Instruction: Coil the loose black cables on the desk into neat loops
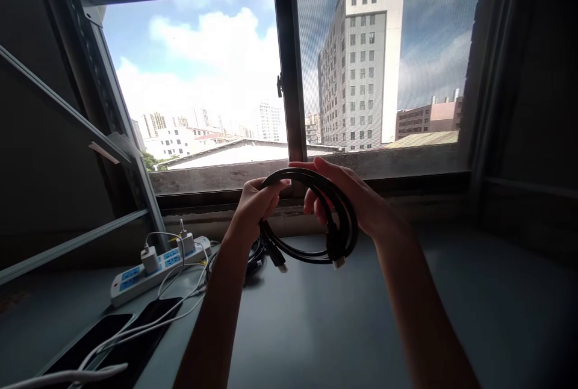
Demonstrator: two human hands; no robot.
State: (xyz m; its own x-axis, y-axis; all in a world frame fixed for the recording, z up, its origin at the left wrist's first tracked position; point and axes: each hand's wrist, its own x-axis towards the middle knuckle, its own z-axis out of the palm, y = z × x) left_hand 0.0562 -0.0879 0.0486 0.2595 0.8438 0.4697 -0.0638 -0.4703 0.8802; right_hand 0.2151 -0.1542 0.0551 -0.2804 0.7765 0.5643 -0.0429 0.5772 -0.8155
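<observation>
A black cable (351,220) is coiled into a loop and held up above the grey table. My left hand (256,205) pinches the loop at its upper left, with the thumb over the cable. At the upper right, my right hand (345,190) reaches behind the loop, its fingers curled around the cable and partly hidden by it. Two connector ends hang at the bottom of the coil, one (276,256) at the lower left and one (335,247) at the lower right.
A white power strip (135,292) with two plugged chargers and white cords lies on the table (298,329) at the left. Two dark phones (90,341) (149,335) are near it. Another black cable (256,253) lies behind my left forearm. A window frame (295,76) stands beyond.
</observation>
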